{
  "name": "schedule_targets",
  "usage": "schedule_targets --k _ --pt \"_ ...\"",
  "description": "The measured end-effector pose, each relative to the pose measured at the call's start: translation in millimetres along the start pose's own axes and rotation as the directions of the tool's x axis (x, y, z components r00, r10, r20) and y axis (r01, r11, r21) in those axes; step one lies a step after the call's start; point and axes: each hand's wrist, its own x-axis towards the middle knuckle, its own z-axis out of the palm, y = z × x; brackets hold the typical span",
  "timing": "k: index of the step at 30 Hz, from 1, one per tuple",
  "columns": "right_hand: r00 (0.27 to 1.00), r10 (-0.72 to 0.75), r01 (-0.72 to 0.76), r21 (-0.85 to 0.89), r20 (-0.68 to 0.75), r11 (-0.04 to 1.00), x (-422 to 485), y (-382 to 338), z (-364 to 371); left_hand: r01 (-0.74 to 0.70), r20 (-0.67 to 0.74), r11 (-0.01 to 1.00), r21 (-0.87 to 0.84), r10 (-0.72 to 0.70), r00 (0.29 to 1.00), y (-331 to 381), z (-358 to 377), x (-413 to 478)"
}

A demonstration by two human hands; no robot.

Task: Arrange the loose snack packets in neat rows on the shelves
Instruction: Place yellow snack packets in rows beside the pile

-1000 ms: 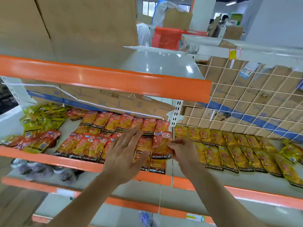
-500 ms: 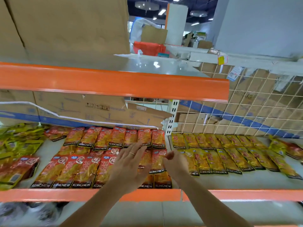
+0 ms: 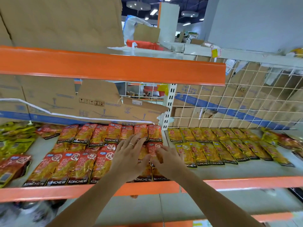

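Shelf (image 3: 49,192): pressing left hand (image 3: 129,159), fingers spread, flat on red snack packets (image 3: 78,166) lying in rows by the upright (image 3: 168,104). Laying right hand (image 3: 168,161) on the same packets just beside; pinching or not, cannot tell.

It is bright all over. Light comes from ceiling lamps (image 3: 154,11) high up at the back. The shiny snack packets (image 3: 78,166) show little white glints. The orange shelf rail (image 3: 114,69) looks bent, because the lens is wide. The bottom left corner and the right edge are blurry and smeared.
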Motion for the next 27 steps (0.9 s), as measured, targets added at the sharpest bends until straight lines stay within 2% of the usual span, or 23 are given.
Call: schedule_targets --k 3,9,17,20,24,27 --pt "0.999 -0.027 0.025 -0.074 -0.027 0.997 1.1 -4.2 -1.2 -0.002 -0.003 1.0 0.02 0.002 1.0 -4.2 -5.5 0.2" --pt "0.984 0.023 -0.023 0.002 -0.177 1.0 3.7 -4.7 -1.1 0.042 -0.021 0.997 0.057 -0.041 0.999 -13.3 -12.4 -3.2" --pt "0.974 0.002 -0.007 -0.022 -0.227 1.0 -9.7 -4.2 2.2 0.069 0.008 0.994 0.082 -0.07 0.997 -9.1 -13.4 -6.2" --pt "0.987 -0.048 0.037 -0.074 -0.155 0.997 -14.6 -3.7 3.8 0.077 0.03 0.994 0.077 -0.08 0.996 -7.2 -15.0 -9.9" --pt "0.997 0.011 -0.005 -0.076 0.08 0.997 -15.9 -3.5 5.0 0.092 0.042 0.994 0.064 -0.095 0.995 -7.8 -15.5 -13.7" --pt "0.99 0.031 -0.017 -0.098 0.14 0.995 -16.8 -1.8 5.8 0.092 0.068 0.994 0.067 -0.096 0.993 -9.6 -15.0 -18.4"
